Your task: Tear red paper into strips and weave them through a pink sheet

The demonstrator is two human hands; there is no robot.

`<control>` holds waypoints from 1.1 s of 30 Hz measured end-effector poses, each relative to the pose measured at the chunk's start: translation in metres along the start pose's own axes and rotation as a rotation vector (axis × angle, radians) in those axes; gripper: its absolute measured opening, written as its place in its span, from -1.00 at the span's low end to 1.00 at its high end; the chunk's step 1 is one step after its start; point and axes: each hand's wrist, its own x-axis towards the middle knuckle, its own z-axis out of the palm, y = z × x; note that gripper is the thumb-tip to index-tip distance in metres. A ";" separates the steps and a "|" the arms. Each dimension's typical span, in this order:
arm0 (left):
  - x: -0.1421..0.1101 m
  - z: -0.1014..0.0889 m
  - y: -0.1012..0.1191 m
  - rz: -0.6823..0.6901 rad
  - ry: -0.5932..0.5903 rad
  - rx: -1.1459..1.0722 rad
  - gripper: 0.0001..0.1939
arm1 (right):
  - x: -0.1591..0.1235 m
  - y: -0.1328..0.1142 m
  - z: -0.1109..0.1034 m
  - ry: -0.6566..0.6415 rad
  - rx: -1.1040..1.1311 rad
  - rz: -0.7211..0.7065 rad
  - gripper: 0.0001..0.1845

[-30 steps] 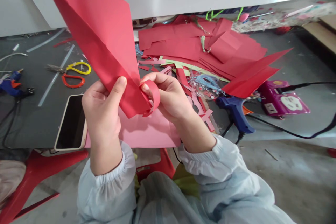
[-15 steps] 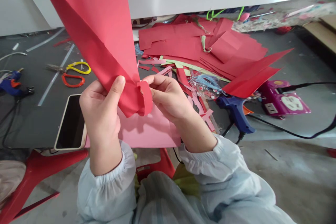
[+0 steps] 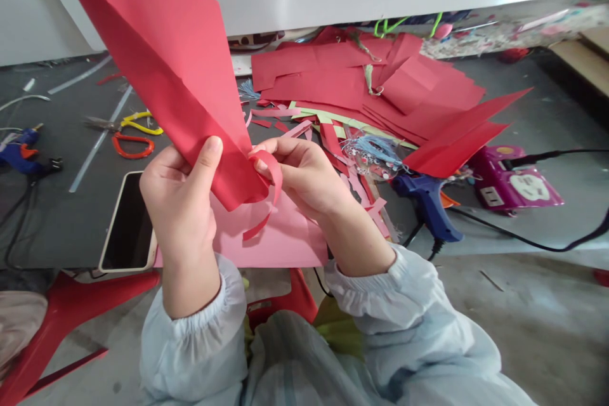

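Observation:
A large folded sheet of red paper [image 3: 176, 63] stands tilted up and to the left in front of me. My left hand [image 3: 183, 193] is closed on its lower left edge, thumb on the front face and fingers behind. At the lower right corner, my right hand [image 3: 307, 174] pinches a narrow red paper strip [image 3: 276, 181], which curls round and hangs down with its end loose. Whether the strip is still joined to the sheet is hidden by my fingertips. Below both hands lies a pink sheet [image 3: 285, 241] at the table's front edge.
Red paper sheets [image 3: 314, 89] are piled at the back, with paper scraps and blue tassels [image 3: 375, 147] before them. A blue glue gun [image 3: 431, 203] and a purple power box [image 3: 516, 184] are at right. Scissors [image 3: 133, 133], a phone [image 3: 127, 222] and another glue gun [image 3: 21, 152] lie left.
The strip's end has come away from the sheet's lower edge and now dangles below it. The red sheet has shifted slightly left with my left hand.

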 end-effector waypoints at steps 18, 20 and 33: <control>0.001 0.001 -0.003 0.041 0.030 0.047 -0.70 | 0.000 0.001 0.002 0.051 -0.128 -0.051 -0.69; 0.001 0.001 -0.004 0.047 0.033 0.062 -0.69 | -0.001 0.000 0.001 0.041 -0.121 -0.038 -0.69; 0.001 -0.001 -0.002 0.089 0.059 0.083 -0.78 | -0.004 -0.002 0.000 0.008 -0.132 -0.001 -0.67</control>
